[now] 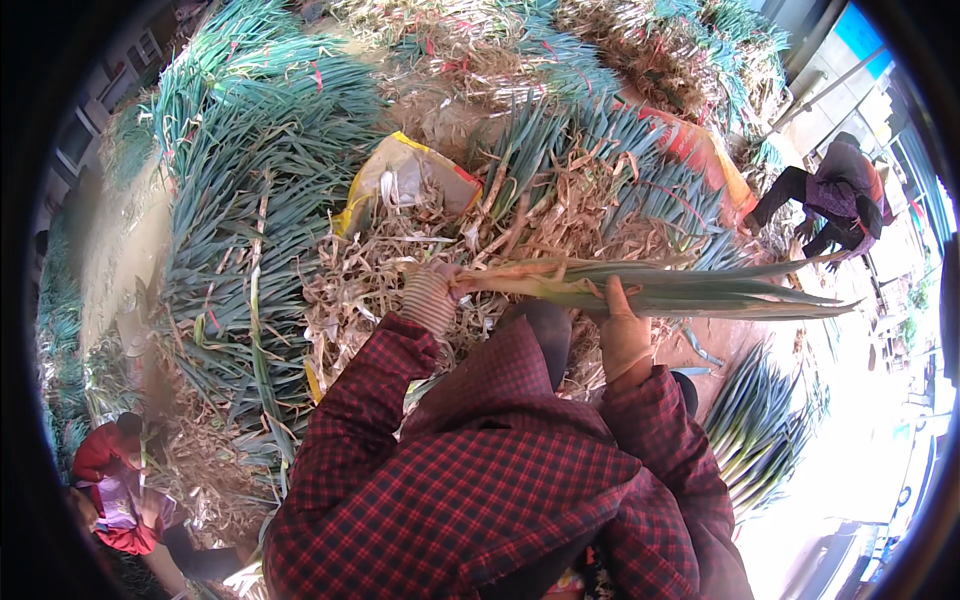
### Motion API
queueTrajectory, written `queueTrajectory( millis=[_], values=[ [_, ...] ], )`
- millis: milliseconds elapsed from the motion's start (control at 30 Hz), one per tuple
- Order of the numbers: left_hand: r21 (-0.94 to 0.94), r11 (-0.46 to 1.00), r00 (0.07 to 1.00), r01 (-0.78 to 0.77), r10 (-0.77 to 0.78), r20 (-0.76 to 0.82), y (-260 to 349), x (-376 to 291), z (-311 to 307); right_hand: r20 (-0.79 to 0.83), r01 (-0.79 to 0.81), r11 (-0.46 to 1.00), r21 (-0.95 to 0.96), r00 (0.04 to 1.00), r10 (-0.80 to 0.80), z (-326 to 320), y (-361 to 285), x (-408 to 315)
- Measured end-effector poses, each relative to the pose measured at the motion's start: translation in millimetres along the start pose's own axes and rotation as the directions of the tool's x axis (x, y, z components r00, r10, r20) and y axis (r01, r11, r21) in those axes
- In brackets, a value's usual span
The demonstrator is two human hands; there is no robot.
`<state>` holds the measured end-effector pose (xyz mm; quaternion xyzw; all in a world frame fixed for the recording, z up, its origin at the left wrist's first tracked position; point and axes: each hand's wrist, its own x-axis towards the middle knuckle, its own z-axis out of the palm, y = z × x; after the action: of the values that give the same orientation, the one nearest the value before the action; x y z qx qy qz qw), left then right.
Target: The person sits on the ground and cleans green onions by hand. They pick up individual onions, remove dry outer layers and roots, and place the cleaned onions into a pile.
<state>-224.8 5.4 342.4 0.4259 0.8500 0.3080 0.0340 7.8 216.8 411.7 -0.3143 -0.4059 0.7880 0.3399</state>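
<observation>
A large leek or Welsh onion [675,291], with green leaves and dry outer skins, lies crosswise before me, its leaves pointing right. My left hand [431,296], in a striped glove, closes around its stem end. Under the leaf part is my right hand [626,330], in a tan glove, with its thumb up against the leaves. Beneath and beyond the hands spreads a heap of dry peeled skins and leaves [352,285]. The root end is hidden by my left hand.
A big pile of green stalks [247,165] fills the left, and stacked bundles [487,45] stand beyond. A white and yellow sack [405,169] lies ahead. More stalks [765,420] lie at right. One person [120,480] sits lower left; another [832,195] bends at upper right.
</observation>
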Motion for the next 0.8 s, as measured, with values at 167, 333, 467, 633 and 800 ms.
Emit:
queueTrajectory(
  millis=[167, 333, 467, 633, 800],
  values=[
    [0.407, 0.837, 0.887, 0.366, -0.446, 0.119, -152.4, -22.3, -18.4, 0.021, 0.260, 0.966, 0.004, 0.965, -0.260, -64.0, -46.2, 16.3],
    [0.491, 0.604, 0.690, 0.627, -0.723, 0.008, -229.4, -54.7, -55.9, 0.383, 0.370, 0.893, -0.255, 0.887, -0.258, -117.6, -80.4, 18.7],
    [0.156, 0.945, 0.949, 0.288, -0.260, -0.177, -108.6, -19.0, -50.2, 0.359, 0.245, 0.964, -0.102, 0.913, -0.194, -91.9, -70.2, 9.2],
    [-0.578, 0.809, 0.861, -0.104, 0.365, 0.355, 74.6, 0.5, -10.3, 0.435, 0.243, 0.962, -0.123, 0.884, -0.168, -42.4, -74.8, 11.9],
    [-0.801, 0.566, 0.942, 0.194, 0.120, 0.313, 139.2, 18.2, 9.3, 0.516, 0.552, 0.723, -0.416, 0.798, -0.312, -27.8, -65.1, 26.3]
  ],
)
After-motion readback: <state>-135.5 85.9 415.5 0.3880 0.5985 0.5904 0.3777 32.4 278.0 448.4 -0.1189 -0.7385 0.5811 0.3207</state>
